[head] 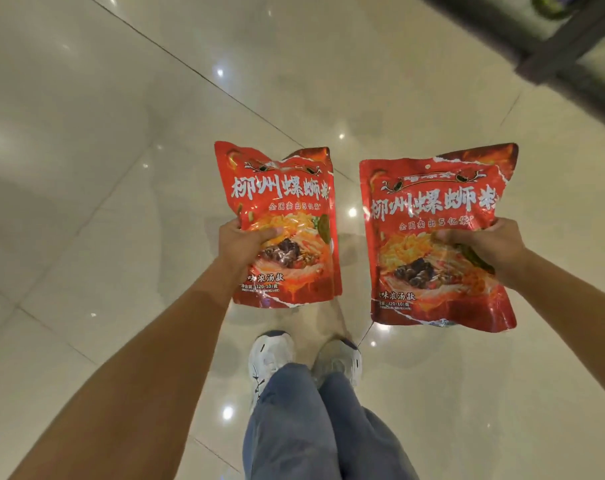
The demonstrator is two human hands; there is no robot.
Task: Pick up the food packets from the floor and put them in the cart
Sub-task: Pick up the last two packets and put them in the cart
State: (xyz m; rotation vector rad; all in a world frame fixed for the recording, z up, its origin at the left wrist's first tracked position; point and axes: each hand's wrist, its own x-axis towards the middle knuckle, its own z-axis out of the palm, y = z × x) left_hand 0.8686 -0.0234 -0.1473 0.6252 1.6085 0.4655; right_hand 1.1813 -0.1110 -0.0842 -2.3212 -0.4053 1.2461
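Observation:
My left hand grips red food packets by their left edge, thumb on the front; the edge of a second packet shows behind the front one. My right hand grips another stack of red food packets by the right edge, again with a second packet's corner peeking out behind. Both stacks are held upright above the floor, side by side, with a gap between them. The packets carry white Chinese lettering and a noodle picture. No cart is in view.
Glossy cream floor tiles spread all around, with light reflections. My white shoes and blue jeans are below the packets. A dark frame or shelf base stands at the top right corner.

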